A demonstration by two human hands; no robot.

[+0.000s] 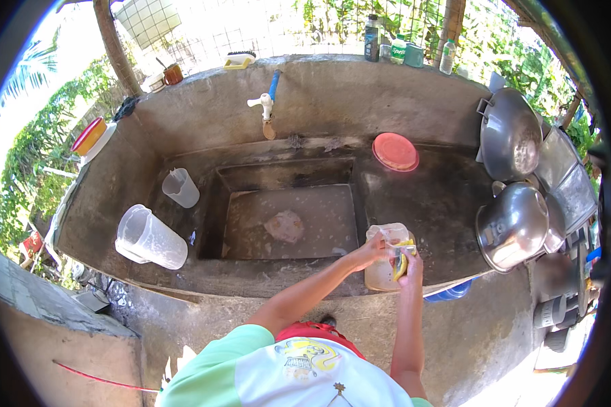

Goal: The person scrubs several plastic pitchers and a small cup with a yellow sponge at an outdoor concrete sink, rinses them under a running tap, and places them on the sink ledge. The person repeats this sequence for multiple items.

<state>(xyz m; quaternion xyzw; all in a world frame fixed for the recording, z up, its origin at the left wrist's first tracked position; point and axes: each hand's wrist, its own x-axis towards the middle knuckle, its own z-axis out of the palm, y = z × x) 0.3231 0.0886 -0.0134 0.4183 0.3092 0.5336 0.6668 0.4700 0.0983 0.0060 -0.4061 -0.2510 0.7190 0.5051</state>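
Note:
My right hand (411, 268) grips a yellow sponge (401, 264), pressed near a small clear plastic piece. Close by, my left hand (370, 251) has its fingers on that clear piece. Both hands are over a translucent plastic container (379, 280) at the front right edge of the concrete sink's basin. Cloudy water with a pale lump (285, 226), perhaps cloth, fills the basin floor (326, 213). A white tap (266, 104) on a blue pipe hangs above the basin.
Two translucent pitchers (155, 239) (181, 188) stand left of the basin. A red plastic lid (395, 151) lies behind right. Large metal pots (513, 224) and a wok (511, 133) lean at the right. Bottles (371, 38) and a scrub brush (240, 59) rest on the back wall.

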